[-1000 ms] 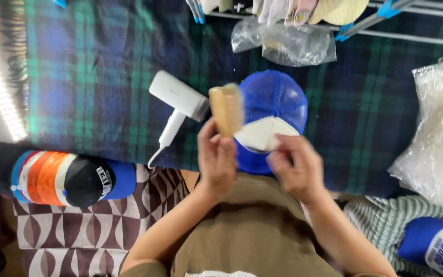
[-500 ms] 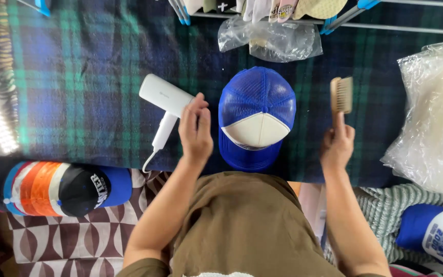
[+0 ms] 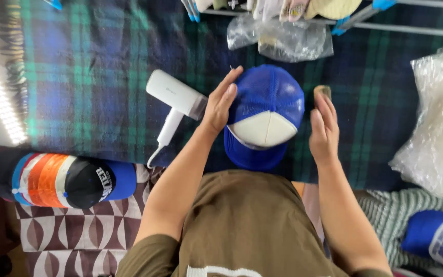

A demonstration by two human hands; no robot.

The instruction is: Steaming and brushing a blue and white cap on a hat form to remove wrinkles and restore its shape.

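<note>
Two hands flank blue cap (image 3: 265, 115) on plaid blanket (image 3: 88, 77). Left hand (image 3: 220, 102) flat, fingers open, touching cap's side. Right hand (image 3: 324, 128) fingers open, brush (image 3: 322, 91) just beyond fingertips. White dryer (image 3: 175, 100) beside left hand.

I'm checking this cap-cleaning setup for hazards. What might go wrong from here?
The left hand sits between the blue and white cap and the white hair dryer, so a sideways move may knock the dryer. The right hand rests over the brush close to the cap; a loose grip might let it slip. The clear plastic bag lies just beyond the cap and might snag.
</note>
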